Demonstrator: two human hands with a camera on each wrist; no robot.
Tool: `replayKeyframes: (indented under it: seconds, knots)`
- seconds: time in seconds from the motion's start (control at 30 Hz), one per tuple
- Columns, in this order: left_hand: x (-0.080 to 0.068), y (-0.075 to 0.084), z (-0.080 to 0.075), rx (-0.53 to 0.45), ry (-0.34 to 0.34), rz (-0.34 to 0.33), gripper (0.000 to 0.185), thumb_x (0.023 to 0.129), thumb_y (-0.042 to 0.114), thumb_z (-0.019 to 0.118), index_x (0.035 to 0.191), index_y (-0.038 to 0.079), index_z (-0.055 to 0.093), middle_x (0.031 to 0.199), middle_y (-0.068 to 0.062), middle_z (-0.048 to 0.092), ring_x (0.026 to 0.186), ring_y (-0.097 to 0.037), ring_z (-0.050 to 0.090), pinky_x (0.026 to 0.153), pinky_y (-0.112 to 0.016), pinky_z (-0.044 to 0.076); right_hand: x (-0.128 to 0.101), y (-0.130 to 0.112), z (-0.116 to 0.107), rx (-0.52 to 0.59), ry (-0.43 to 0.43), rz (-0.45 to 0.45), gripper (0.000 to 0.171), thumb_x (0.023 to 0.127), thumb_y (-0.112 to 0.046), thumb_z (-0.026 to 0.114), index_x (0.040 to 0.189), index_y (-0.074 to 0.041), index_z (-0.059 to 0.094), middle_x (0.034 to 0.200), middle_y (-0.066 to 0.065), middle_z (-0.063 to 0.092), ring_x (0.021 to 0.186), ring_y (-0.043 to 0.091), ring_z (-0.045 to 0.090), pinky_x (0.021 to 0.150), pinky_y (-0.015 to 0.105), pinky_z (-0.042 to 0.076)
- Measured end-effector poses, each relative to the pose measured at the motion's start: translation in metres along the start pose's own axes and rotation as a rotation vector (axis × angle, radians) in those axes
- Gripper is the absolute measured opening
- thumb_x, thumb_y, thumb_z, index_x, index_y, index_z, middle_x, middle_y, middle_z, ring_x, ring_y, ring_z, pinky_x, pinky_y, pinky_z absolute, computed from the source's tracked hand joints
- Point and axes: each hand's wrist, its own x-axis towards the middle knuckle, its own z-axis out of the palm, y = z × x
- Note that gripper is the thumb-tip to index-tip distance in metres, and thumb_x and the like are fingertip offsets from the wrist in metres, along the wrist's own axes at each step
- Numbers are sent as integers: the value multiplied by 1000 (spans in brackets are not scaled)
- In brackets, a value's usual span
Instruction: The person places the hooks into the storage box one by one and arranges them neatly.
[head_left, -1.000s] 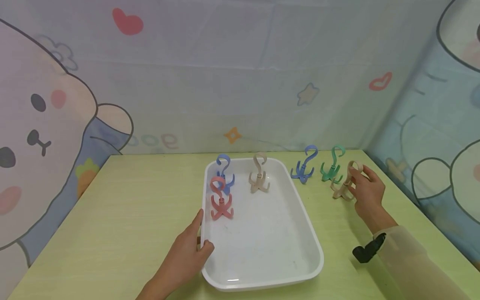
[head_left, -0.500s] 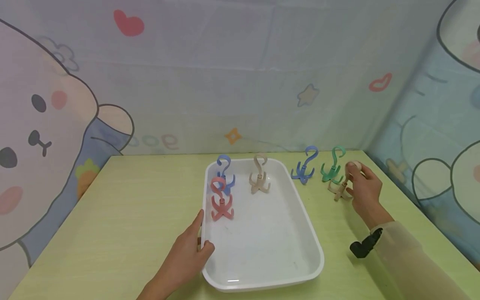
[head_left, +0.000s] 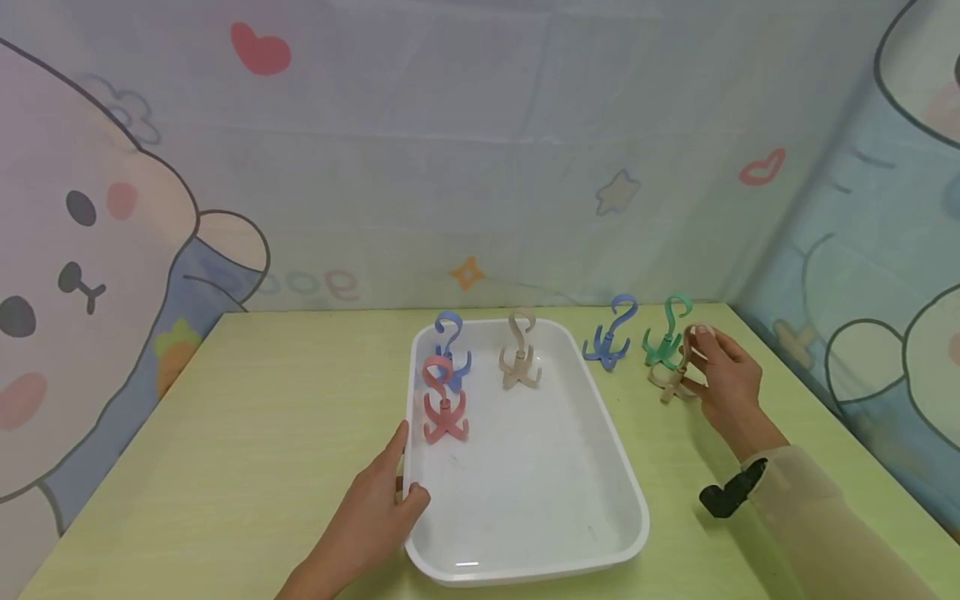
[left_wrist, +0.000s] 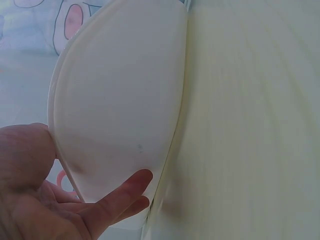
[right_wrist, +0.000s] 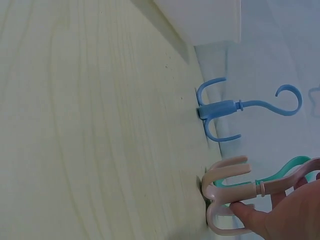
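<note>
Against cartoon backdrop (head_left: 390, 192), low over pale table (head_left: 300, 375): pinching beige hook (right_wrist: 237, 192) with right hand (head_left: 729, 379), beside green hook (head_left: 662, 348); gripping white tray (head_left: 525, 483) with left hand (head_left: 367, 508). Probably handling light, stiff; best gripping by stem (right_wrist: 272, 186).

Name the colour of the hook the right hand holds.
Beige hook, clearest in the right wrist view.

We see a screened-off tabletop booth: a pale, wood-grained table (head_left: 300, 392) with creased cloth (head_left: 420, 200) along its back and both sides, printed with cartoon animals (head_left: 105, 242), hearts (head_left: 262, 52) and a star (head_left: 618, 193). The cloth fills our view beyond the table, so we cannot tell whether a home or a studio surrounds it.
</note>
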Motion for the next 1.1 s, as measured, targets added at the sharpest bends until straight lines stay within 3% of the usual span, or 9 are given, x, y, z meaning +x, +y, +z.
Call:
replayKeyframes:
  seconds: [0.1, 0.17, 0.23, 0.63, 1.1]
  knots:
    - [0, 0, 0, -2, -2, -5, 84, 91, 8, 58, 167, 1, 24, 163, -21, 45, 118, -34, 73, 86, -38, 64, -1, 1, -3, 34, -34, -17, 45, 96, -38, 74, 138, -24, 68, 101, -15, 77, 103, 5, 74, 91, 44, 61]
    - [0, 0, 0, -4, -2, -7, 84, 91, 8, 58, 167, 1, 23, 164, -21, 45, 118, -34, 73, 86, -38, 64, -2, 1, -5, 61, -63, -29, 38, 96, -36, 75, 131, -24, 71, 101, -14, 78, 99, 5, 75, 73, 35, 62]
    - [0, 0, 0, -4, -4, -8, 84, 92, 8, 58, 167, 1, 23, 164, -21, 44, 118, -35, 72, 86, -39, 64, -2, 1, -7, 91, -91, -35, 35, 96, -35, 76, 128, -23, 73, 100, -12, 79, 95, 7, 77, 68, 35, 63]
    - [-1, -1, 0, -23, -10, -8, 84, 92, 8, 57, 168, 2, 22, 165, -21, 42, 119, -36, 72, 83, -37, 64, -10, -6, -7, 91, -159, 14, 20, 96, -33, 76, 115, -27, 77, 99, -8, 78, 93, 11, 77, 72, 39, 65]
    - [0, -2, 0, -22, -10, -7, 83, 93, 9, 57, 168, 3, 22, 166, -20, 41, 120, -37, 72, 86, -39, 64, -17, -16, 0, 103, -248, 14, 20, 98, -31, 74, 116, -23, 76, 104, -5, 77, 96, 15, 78, 73, 43, 65]
